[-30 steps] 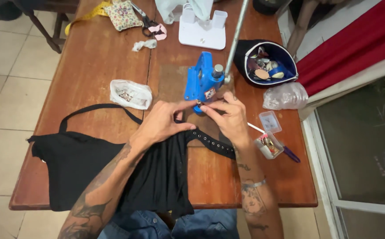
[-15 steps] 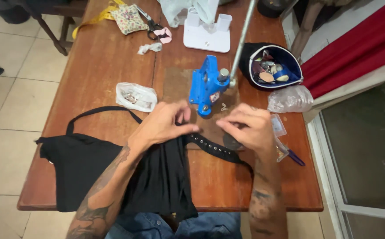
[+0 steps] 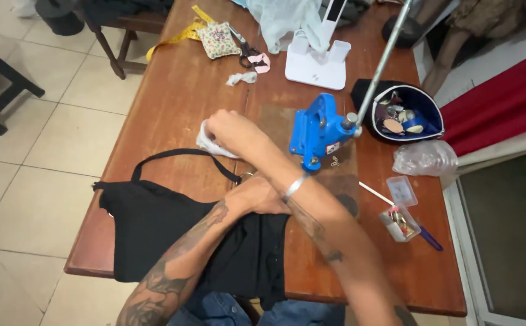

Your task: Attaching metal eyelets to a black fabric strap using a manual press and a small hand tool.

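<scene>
My right hand [image 3: 231, 129] reaches across to the left, and its fingers close over a small clear plastic bag [image 3: 205, 142] of small parts on the wooden table [image 3: 172, 90]. My left hand [image 3: 262, 194], partly hidden under the right forearm, presses and grips the black garment [image 3: 154, 232] near its thin strap [image 3: 172, 153]. A blue hand press [image 3: 322, 130] with a long metal lever [image 3: 385, 55] stands just right of both hands.
A black pouch [image 3: 433, 125] of metal pieces, a crumpled clear bag [image 3: 426, 158] and a small open box [image 3: 399, 222] with a pen [image 3: 430, 239] lie at the right. At the back are a white stand [image 3: 317, 67], scissors [image 3: 248, 51], a pincushion [image 3: 218, 40] and a yellow tape measure [image 3: 169, 41].
My right hand left the press and swung across to the left onto the small plastic bag. My left hand slid back along the garment toward me.
</scene>
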